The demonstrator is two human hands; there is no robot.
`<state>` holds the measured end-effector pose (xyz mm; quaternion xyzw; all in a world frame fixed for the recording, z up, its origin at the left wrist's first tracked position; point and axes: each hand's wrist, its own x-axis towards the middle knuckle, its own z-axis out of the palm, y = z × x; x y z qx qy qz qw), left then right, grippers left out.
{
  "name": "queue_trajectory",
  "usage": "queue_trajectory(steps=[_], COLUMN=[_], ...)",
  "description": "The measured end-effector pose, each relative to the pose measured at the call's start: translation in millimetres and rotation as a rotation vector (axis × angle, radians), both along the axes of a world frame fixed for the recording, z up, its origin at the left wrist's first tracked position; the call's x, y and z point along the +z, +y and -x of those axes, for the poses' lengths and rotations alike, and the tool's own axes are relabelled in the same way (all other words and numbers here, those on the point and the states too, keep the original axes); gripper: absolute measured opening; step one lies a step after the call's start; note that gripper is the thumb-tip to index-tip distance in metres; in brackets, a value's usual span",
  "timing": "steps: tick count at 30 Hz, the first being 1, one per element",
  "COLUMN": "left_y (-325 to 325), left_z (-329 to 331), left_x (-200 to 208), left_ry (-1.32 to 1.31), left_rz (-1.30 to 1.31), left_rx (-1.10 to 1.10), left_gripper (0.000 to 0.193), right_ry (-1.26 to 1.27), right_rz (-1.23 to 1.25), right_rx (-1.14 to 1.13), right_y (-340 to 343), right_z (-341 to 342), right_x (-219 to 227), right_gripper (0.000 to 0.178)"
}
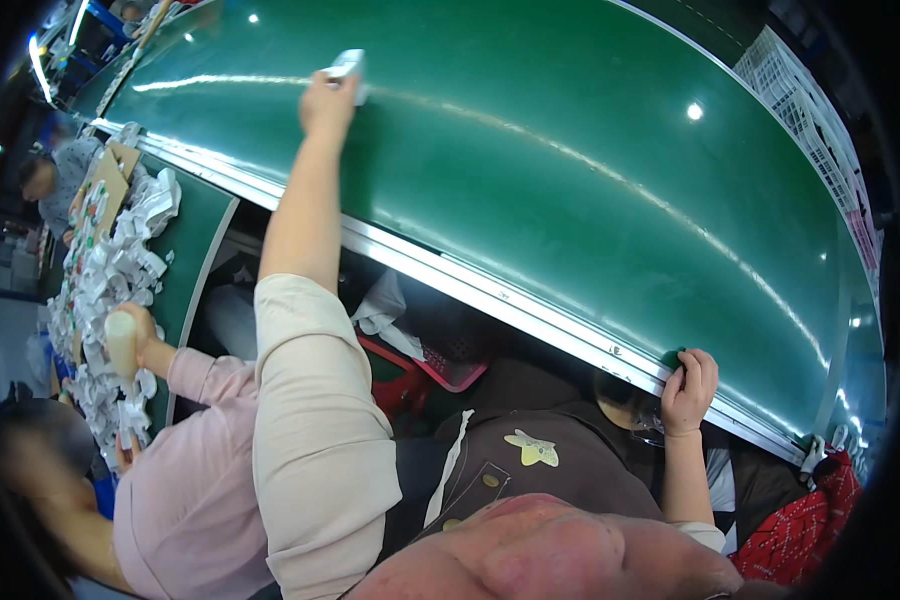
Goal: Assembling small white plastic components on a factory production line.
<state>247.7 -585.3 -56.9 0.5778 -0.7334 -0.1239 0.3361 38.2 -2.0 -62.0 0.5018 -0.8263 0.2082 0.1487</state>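
Observation:
My left hand (327, 108) is stretched far out over a long green surface (530, 230). Its fingers pinch a small white piece (349, 66), held at or just above the green; its exact kind is not clear. Nearer to me on the right, my right hand (688, 392) rests at the front border of that surface. Those fingers are bent over the silver metal rail (570, 340) along the edge.
At my left, a person in a pink sleeve (205, 375) reaches over a heap of white pieces (110, 270) on a side table. Another person sits beyond. White plastic crates (805, 115) stand at the far right. A pink basket (460, 375) lies below the rail, and red patterned cloth (805, 525) hangs at right.

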Motion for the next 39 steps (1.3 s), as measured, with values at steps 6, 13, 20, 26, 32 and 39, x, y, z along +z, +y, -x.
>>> queue_trajectory(steps=[6, 13, 20, 26, 32, 39], left_y=[141, 332, 451, 480, 487, 497], left_z=[79, 135, 160, 161, 165, 167], left_x=[9, 10, 11, 13, 12, 0], left_ry=[0.081, 0.281, 0.350, 0.298, 0.215, 0.466], left_rz=[-0.070, -0.172, -0.213, -0.198, -0.209, -0.227], left_rx=[-0.529, -1.002, -1.126, -1.124, -1.250, -1.333], left_gripper=[0.040, 0.042, 0.036, 0.036, 0.026, 0.026], right_ry=[0.014, -0.088, -0.769, -0.991, -1.240, -1.367], right_rz=[0.020, 0.106, 0.568, 0.688, 0.863, 0.998], right_rx=[0.011, 0.031, 0.346, 0.336, 0.344, 0.282], right_y=[8, 22, 19, 23, 24, 23], right_z=[1, 3, 22, 27, 38, 47], right_x=[0, -5, -23, -17, -24, -32], right_gripper=[0.025, 0.050, 0.081, 0.082, 0.065, 0.053])
